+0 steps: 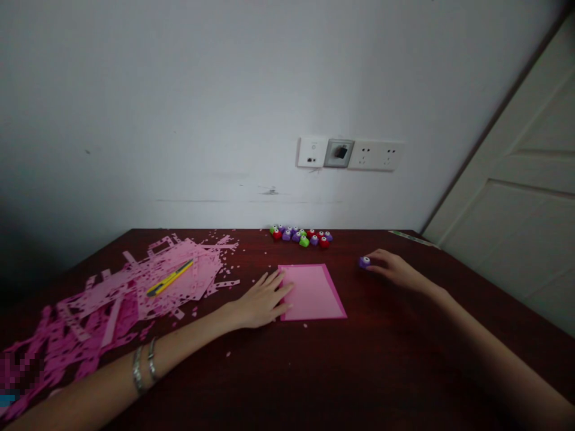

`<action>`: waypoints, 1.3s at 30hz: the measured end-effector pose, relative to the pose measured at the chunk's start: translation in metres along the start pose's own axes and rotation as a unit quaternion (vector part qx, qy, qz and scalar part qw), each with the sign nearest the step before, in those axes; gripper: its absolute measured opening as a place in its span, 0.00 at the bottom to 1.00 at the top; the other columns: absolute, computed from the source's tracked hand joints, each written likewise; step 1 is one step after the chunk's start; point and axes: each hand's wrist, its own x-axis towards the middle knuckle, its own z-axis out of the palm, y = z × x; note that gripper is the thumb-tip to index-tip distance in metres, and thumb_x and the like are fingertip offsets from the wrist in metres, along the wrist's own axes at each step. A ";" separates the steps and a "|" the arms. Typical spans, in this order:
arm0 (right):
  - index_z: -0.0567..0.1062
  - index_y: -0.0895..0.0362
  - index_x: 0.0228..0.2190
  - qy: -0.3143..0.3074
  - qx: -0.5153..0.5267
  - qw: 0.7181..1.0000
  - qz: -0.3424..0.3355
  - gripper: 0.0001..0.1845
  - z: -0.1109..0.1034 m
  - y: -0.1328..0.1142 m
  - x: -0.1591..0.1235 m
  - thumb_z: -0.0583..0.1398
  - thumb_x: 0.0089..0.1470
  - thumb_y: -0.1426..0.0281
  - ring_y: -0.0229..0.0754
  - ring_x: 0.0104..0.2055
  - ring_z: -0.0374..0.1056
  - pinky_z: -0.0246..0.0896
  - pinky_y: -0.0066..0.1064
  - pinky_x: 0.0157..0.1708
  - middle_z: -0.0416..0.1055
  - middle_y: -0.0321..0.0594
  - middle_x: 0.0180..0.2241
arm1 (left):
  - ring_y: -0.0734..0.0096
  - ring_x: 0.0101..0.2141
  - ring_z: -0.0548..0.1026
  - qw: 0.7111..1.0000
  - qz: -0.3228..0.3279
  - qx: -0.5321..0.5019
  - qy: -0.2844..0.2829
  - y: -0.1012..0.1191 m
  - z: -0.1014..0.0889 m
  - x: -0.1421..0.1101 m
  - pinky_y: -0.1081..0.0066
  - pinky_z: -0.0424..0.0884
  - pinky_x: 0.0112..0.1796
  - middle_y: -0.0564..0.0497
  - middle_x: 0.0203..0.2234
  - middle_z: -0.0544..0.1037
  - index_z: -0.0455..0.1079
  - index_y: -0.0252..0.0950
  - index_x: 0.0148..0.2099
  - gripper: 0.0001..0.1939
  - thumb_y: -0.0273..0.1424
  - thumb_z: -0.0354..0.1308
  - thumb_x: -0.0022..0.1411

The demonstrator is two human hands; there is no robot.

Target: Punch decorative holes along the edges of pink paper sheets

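Observation:
A pink sheet of paper (313, 291) lies flat near the middle of the dark wooden table (350, 371). My left hand (263, 299) rests on the sheet's left edge with its fingers spread flat. My right hand (393, 267) lies to the right of the sheet, its fingertips closed on a small purple paper punch (364, 261) that stands on the table. A cluster of several small punches (302, 235), red, purple and green, sits at the table's far edge by the wall.
A heap of punched pink paper scraps (121, 299) covers the left of the table, with a yellow utility knife (171, 277) on top. Wall sockets (350, 154) sit above the punches. A white door (521, 197) stands at the right.

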 end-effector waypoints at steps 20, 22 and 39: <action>0.67 0.56 0.42 0.044 0.130 0.985 0.104 0.18 0.015 -0.084 -0.028 0.55 0.49 0.62 0.42 0.33 0.68 0.65 0.39 0.37 0.69 0.45 0.38 | 0.58 0.61 0.38 1.000 -0.007 0.007 0.006 0.000 0.003 0.004 0.61 0.42 0.57 0.41 0.62 0.40 0.45 0.34 0.63 0.31 0.47 0.32 0.65; 0.63 0.56 0.47 0.021 0.248 0.960 0.126 0.25 0.039 -0.099 -0.025 0.57 0.46 0.63 0.42 0.38 0.68 0.65 0.39 0.41 0.66 0.47 0.44 | 0.58 0.61 0.39 1.000 -0.008 0.011 0.007 0.001 0.003 0.004 0.61 0.42 0.57 0.40 0.62 0.41 0.46 0.34 0.63 0.31 0.46 0.32 0.65; 0.63 0.57 0.50 0.016 0.270 0.953 0.138 0.27 0.062 -0.115 -0.024 0.58 0.47 0.69 0.43 0.43 0.67 0.64 0.38 0.44 0.66 0.47 0.45 | 0.60 0.61 0.40 0.999 -0.012 -0.028 0.014 0.003 0.004 0.000 0.63 0.41 0.57 0.41 0.62 0.42 0.43 0.33 0.64 0.33 0.47 0.33 0.64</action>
